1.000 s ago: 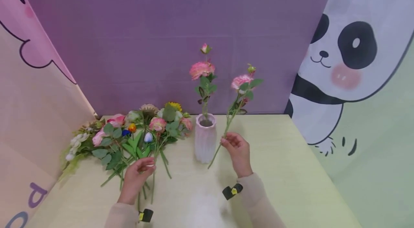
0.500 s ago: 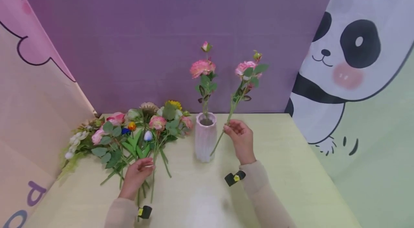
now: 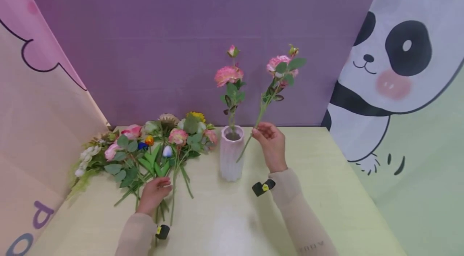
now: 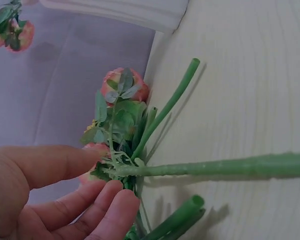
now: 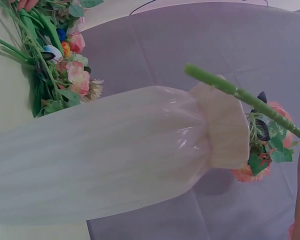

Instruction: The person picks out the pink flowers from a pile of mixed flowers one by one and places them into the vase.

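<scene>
My right hand (image 3: 270,145) pinches the green stem of a pink artificial flower (image 3: 278,63), which leans to the right with its bud uppermost. The lower stem end crosses in front of the vase (image 3: 231,163) in the head view; the right wrist view shows this cut end (image 5: 200,75) beside the vase's scalloped rim, outside the mouth. Another pink flower (image 3: 228,75) stands upright in the pale pink ribbed vase. My left hand (image 3: 154,195) hovers low over the pile's stems, fingers loosely bent, with a flower stem (image 4: 200,168) just beyond its fingertips, not visibly gripped.
A pile of artificial flowers (image 3: 125,155) lies on the left of the pale table (image 3: 319,203), stems toward me. It includes a white-blue tulip (image 3: 167,151) and a yellow flower (image 3: 197,116). A purple backdrop (image 3: 174,46) closes the rear; a panda-printed wall (image 3: 391,98) stands right.
My right hand has risen and shifted slightly right, lifting the pink flower and bringing its stem end up along the vase. My left hand has barely moved.
</scene>
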Tool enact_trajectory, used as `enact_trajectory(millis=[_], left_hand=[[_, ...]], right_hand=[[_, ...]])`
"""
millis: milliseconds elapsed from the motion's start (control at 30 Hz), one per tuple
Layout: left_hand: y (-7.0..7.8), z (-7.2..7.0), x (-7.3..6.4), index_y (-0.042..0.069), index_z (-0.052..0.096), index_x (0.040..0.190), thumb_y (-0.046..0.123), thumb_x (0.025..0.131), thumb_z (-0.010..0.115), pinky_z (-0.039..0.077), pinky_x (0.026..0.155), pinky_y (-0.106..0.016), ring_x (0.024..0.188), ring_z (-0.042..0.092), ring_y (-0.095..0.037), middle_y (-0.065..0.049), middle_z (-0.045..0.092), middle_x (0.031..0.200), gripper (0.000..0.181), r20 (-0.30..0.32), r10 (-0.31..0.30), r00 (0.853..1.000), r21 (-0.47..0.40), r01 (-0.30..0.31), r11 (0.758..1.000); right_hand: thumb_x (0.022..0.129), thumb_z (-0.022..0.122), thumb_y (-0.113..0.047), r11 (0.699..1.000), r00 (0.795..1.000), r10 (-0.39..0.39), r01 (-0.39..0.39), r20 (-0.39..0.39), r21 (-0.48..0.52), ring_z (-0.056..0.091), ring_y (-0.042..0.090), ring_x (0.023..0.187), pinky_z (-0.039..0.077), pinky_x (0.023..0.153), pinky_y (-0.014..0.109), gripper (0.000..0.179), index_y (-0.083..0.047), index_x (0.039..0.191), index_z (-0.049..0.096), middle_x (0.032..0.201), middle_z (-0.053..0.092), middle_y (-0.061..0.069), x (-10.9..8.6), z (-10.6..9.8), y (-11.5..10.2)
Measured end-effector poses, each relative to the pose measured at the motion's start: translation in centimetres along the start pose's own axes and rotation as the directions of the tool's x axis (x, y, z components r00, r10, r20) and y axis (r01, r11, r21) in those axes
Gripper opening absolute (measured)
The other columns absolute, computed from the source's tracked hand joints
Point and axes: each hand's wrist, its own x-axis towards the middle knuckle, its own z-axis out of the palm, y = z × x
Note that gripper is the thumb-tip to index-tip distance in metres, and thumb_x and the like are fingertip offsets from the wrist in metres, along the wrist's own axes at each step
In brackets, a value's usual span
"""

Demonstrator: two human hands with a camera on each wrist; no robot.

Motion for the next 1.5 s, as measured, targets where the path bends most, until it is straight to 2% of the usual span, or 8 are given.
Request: enact_trajectory(millis=[267,433,700,833,1000,1267,1500], left_hand=[[-0.5,0.6,1.0,-0.015,0.046,0.126,0.005,0.089,0.058,0.055,0.079,-0.035,0.1,0.059,-0.036,-0.032,0.055,0.117,0.044,0.027,-0.045,0.999,-0.013,0.045,0.999],[-0.5,0.6,1.6,-0.016,0.045,0.127,0.004,0.089,0.058,0.056,0.076,-0.032,0.096,0.061,-0.033,-0.033,0.055,0.116,0.045,0.03,-0.051,0.998,-0.022,0.051,0.998],[-0.8,0.9,2.4,-0.019,0.047,0.122,-0.001,0.089,0.054,0.055,0.068,-0.03,0.083,0.063,-0.022,-0.035,0.057,0.109,0.038,0.032,-0.061,0.998,-0.057,0.062,0.996],[-0.9,1.0,2.7,-0.018,0.049,0.121,0.0,0.091,0.053,0.054,0.063,-0.03,0.074,0.061,-0.017,-0.031,0.059,0.104,0.036,0.034,-0.083,0.996,-0.055,0.085,0.995],[-1.0,1.3,2.8,-0.019,0.046,0.123,0.0,0.091,0.053,0.054,0.06,-0.03,0.067,0.059,-0.017,-0.026,0.06,0.096,0.038,0.056,-0.098,0.994,-0.097,0.103,0.99],[-0.8,1.9,2.7,-0.019,0.045,0.124,-0.003,0.09,0.053,0.054,0.059,-0.029,0.065,0.059,-0.017,-0.023,0.06,0.096,0.039,0.082,-0.083,0.993,-0.149,0.094,0.984],[-0.5,2.6,2.6,-0.018,0.047,0.122,0.0,0.091,0.054,0.056,0.063,-0.029,0.071,0.06,-0.016,-0.026,0.06,0.103,0.037,0.092,-0.104,0.99,-0.165,0.118,0.979]], right_hand=[[0.082,0.065,0.009,0.999,0.999,-0.036,0.036,-0.002,-0.017,0.061,0.008,0.073,0.056,0.074,0.024,0.023,0.013,0.103,0.056,0.083,0.066,-0.003,1.3,0.7,-0.6],[0.082,0.064,0.011,0.999,0.999,-0.032,0.033,-0.007,0.006,0.061,0.008,0.072,0.056,0.073,0.024,0.025,0.015,0.105,0.054,0.082,0.066,-0.004,1.8,1.0,-1.0],[0.082,0.064,0.011,1.0,1.0,-0.022,0.022,-0.013,0.022,0.061,0.009,0.075,0.056,0.074,0.024,0.021,0.006,0.101,0.057,0.083,0.065,-0.003,2.4,1.3,-1.1],[0.081,0.063,0.013,0.998,0.999,-0.031,0.033,-0.022,0.056,0.061,0.009,0.074,0.056,0.072,0.023,0.02,0.004,0.098,0.058,0.082,0.065,-0.002,2.6,1.4,-1.1],[0.081,0.064,0.013,0.996,0.998,-0.048,0.051,-0.04,0.075,0.061,0.009,0.072,0.056,0.069,0.021,0.02,-0.001,0.094,0.059,0.081,0.066,-0.002,2.9,1.5,-0.9],[0.082,0.063,0.012,0.995,0.996,-0.052,0.058,-0.069,0.08,0.061,0.009,0.072,0.056,0.068,0.022,0.02,-0.003,0.094,0.06,0.081,0.064,-0.001,3.6,1.7,-1.1],[0.083,0.062,0.012,0.995,0.997,-0.046,0.052,-0.069,0.091,0.061,0.008,0.074,0.056,0.072,0.022,0.021,-0.007,0.092,0.059,0.082,0.064,-0.002,4.0,1.7,-1.7]])
